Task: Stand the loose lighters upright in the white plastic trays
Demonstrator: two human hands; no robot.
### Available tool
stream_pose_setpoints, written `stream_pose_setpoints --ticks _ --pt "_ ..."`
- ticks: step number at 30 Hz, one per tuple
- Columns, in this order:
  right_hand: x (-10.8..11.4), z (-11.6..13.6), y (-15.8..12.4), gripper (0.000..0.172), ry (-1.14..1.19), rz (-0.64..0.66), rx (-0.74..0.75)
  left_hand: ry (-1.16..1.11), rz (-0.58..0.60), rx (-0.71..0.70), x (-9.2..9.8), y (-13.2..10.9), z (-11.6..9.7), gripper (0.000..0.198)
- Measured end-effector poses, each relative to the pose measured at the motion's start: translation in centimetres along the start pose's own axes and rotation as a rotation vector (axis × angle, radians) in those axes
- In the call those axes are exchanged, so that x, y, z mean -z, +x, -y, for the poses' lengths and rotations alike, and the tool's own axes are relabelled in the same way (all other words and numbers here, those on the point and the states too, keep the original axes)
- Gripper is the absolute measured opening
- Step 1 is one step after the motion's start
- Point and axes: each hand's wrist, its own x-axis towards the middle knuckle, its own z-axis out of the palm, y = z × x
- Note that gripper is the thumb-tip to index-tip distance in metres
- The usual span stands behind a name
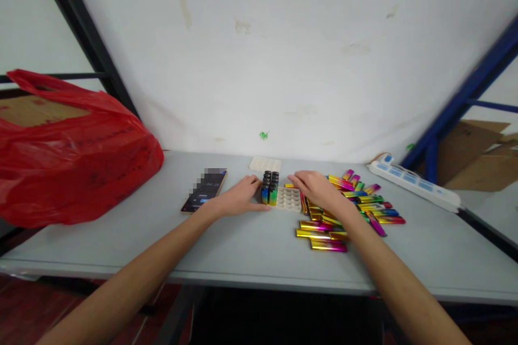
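Left grip (239,195) sits between phone (207,190) and upright tubes (272,194)

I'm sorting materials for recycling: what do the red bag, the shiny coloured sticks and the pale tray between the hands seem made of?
Red bag: glossy plastic film, by its creases and highlights.
Coloured sticks: bright reflections, metallic finish; metal or coated plastic, unclear.
Pale tray: matte, perhaps moulded plastic or pulp, judging by its regular hollows.

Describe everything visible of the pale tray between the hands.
The tray is off-white and looks moulded, with rows of round wells. It lies flat on the grey table. Shiny tubes with black tops stand upright over its left part; wells at right show unfilled. The left hand and right hand flank it; contact is unclear.
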Motion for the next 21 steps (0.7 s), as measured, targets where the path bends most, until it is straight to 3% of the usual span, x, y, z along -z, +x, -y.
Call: stream_pose_setpoints --ticks 3,7,14,21 --pt "0.4 -4.1 -0.5 0.024 -0.086 0.05 -0.055 0.007 0.015 0.01 0.0 0.1 0.0 0.071" --pt "0.2 -7.0 -1.1 0.019 -0.088 0.162 -0.096 0.007 0.012 0.007 -0.1 0.1 0.1 0.073" --pt "-0.2 -6.6 -1.2 0.016 -0.074 0.154 -0.22 -0.009 -0.013 -0.02 -0.3 0.0 0.5 0.072" --pt "0.9 -5.2 -0.6 0.028 -0.017 -0.141 -0.185 -0.087 -0.025 0.021 -0.2 0.4 0.4 0.072"
